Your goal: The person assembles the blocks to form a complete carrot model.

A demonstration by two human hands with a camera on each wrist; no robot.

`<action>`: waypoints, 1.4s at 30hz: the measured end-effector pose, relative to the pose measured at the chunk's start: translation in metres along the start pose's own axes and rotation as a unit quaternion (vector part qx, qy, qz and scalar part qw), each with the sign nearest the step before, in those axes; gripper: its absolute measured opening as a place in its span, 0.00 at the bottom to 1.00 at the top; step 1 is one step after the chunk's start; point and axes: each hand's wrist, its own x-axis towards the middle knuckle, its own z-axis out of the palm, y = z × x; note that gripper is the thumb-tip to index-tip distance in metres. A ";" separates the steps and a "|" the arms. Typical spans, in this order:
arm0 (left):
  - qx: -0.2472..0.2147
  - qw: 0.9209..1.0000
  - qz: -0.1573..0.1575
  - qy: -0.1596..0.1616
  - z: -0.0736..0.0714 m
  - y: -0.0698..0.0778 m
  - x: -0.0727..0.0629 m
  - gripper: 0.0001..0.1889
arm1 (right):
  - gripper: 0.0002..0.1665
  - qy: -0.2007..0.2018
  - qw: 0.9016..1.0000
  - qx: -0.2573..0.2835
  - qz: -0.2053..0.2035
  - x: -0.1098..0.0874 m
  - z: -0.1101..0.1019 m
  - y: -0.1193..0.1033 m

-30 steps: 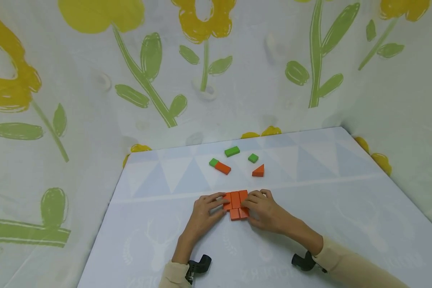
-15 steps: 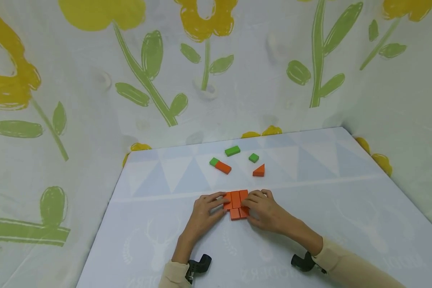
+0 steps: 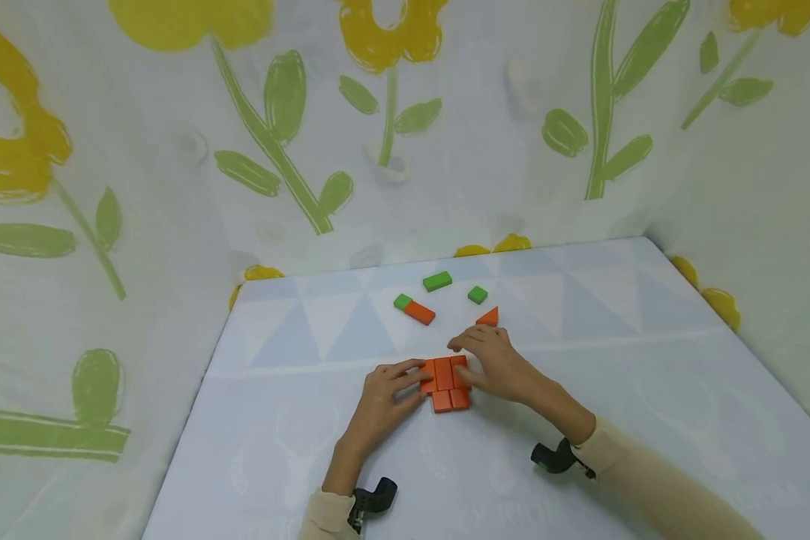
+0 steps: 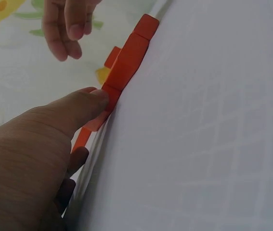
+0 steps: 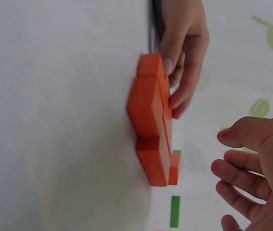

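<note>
Left hand (image 3: 381,397) grips left side of orange block cluster (image 3: 443,373). Right hand (image 3: 498,364), fingers apart, hovers by right side; orange triangular block (image 3: 489,316) just beyond, on far side.

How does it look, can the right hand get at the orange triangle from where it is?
Probably yes: the right hand looks empty, its fingers relaxed, and the orange triangle shows just beyond its knuckles in the head view, with no other block seen between them.
</note>
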 end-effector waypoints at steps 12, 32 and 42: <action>0.003 1.000 0.003 0.009 0.004 -0.001 -0.001 0.16 | 0.23 0.010 0.997 -0.025 0.078 0.057 0.005 0.022; 0.001 1.000 -0.006 -0.004 0.003 0.001 0.003 0.16 | 0.25 -0.075 0.975 -0.072 0.197 0.113 0.036 0.038; 0.024 1.000 -0.006 -0.008 0.000 -0.003 0.000 0.16 | 0.22 -0.062 0.982 -0.044 0.172 0.108 0.038 0.040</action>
